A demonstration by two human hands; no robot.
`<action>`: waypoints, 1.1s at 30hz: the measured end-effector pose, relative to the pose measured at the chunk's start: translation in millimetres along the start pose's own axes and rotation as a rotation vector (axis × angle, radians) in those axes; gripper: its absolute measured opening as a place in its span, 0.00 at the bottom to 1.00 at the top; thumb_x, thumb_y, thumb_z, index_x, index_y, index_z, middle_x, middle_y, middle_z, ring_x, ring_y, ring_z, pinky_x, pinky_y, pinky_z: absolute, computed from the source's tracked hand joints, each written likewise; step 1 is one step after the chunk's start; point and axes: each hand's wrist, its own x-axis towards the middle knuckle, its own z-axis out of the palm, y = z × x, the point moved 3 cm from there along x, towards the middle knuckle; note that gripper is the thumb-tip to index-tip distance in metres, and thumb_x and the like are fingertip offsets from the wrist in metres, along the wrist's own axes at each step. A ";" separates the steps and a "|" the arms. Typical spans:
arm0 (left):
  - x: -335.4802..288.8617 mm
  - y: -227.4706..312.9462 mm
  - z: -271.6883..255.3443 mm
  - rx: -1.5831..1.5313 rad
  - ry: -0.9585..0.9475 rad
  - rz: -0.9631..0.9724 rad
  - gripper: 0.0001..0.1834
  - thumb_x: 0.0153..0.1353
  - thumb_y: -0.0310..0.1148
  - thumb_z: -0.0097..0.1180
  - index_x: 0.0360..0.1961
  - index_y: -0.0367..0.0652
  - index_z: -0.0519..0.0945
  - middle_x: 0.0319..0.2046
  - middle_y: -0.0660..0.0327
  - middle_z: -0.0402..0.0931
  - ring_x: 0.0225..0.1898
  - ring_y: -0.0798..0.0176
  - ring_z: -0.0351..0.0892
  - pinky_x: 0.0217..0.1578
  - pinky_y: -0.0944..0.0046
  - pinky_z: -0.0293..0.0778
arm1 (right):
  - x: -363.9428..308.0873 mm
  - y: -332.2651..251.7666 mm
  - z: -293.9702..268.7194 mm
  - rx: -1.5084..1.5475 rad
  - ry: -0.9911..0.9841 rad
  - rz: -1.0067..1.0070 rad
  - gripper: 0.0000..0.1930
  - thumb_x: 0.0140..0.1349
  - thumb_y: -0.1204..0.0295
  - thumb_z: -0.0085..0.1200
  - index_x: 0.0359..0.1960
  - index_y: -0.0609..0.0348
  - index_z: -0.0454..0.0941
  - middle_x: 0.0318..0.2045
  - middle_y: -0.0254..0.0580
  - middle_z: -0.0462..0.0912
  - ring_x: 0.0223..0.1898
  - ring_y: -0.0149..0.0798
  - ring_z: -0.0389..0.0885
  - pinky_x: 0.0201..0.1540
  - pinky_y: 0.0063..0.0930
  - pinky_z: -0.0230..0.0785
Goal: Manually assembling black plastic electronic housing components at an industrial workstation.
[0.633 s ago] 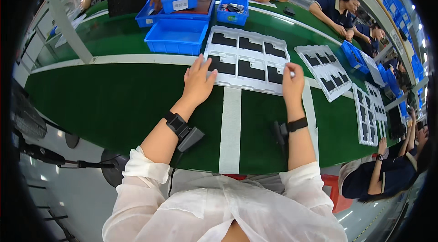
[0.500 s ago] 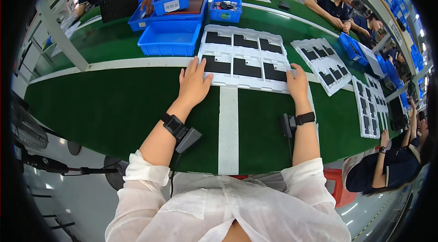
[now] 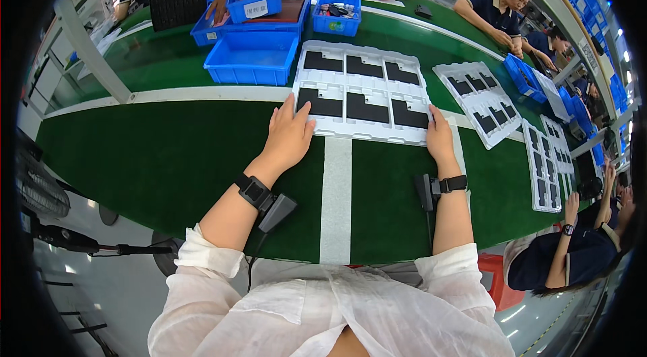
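Note:
A white plastic tray point(image 3: 369, 131) with six-shaped rows of pockets lies in front of me on the green table, and several flat black L-shaped pieces point(image 3: 367, 109) sit in its pockets. At its near left corner my left hand point(image 3: 286, 136) grips the edge, fingers along the side and thumb toward the near rim. My right hand point(image 3: 440, 136) closes on the opposite edge near the right corner, its fingertips partly hidden by the hand. Each wrist wears a black strap with a small dark device.
Beyond the tray stand an open blue bin point(image 3: 251, 57) and a smaller blue bin point(image 3: 336, 13) with small items. More white trays point(image 3: 490, 135) with black pieces lie to the right. A slanted metal post point(image 3: 91, 47) rises at left. Co-workers sit across the table and at right.
The whole view has shifted slightly, with the near tray and table appearing a little lower. Both hands stay at the tray's sides.

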 end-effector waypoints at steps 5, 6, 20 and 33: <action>0.1 2.6 -2.8 -0.087 0.030 -0.053 0.26 0.59 0.38 0.45 0.57 0.39 0.60 0.59 0.42 0.50 0.62 0.44 0.49 0.60 0.48 0.42 | 1.1 4.6 0.8 -0.002 0.030 -0.047 0.20 0.55 0.81 0.38 0.51 0.62 0.65 0.50 0.53 0.70 0.53 0.53 0.66 0.60 0.45 0.47; 0.4 2.4 -2.0 -0.088 0.029 -0.053 0.26 0.59 0.38 0.45 0.57 0.39 0.60 0.59 0.42 0.50 0.62 0.44 0.49 0.60 0.48 0.42 | 1.6 5.3 1.0 -0.003 0.030 -0.046 0.20 0.55 0.81 0.38 0.51 0.62 0.65 0.50 0.53 0.70 0.53 0.53 0.66 0.60 0.45 0.47; -1.0 2.2 0.9 -0.043 0.020 -0.001 0.24 0.60 0.38 0.42 0.57 0.39 0.62 0.59 0.39 0.49 0.60 0.43 0.52 0.60 0.46 0.42 | 1.4 5.4 2.1 0.026 0.005 -0.032 0.20 0.56 0.76 0.42 0.52 0.61 0.65 0.52 0.51 0.68 0.55 0.51 0.64 0.61 0.45 0.44; -1.0 2.4 0.0 -0.009 0.044 0.013 0.24 0.60 0.38 0.42 0.56 0.39 0.63 0.58 0.40 0.51 0.59 0.43 0.53 0.59 0.46 0.43 | 1.9 5.7 2.6 0.009 -0.013 -0.047 0.21 0.56 0.72 0.44 0.52 0.61 0.65 0.54 0.53 0.66 0.58 0.50 0.61 0.62 0.45 0.43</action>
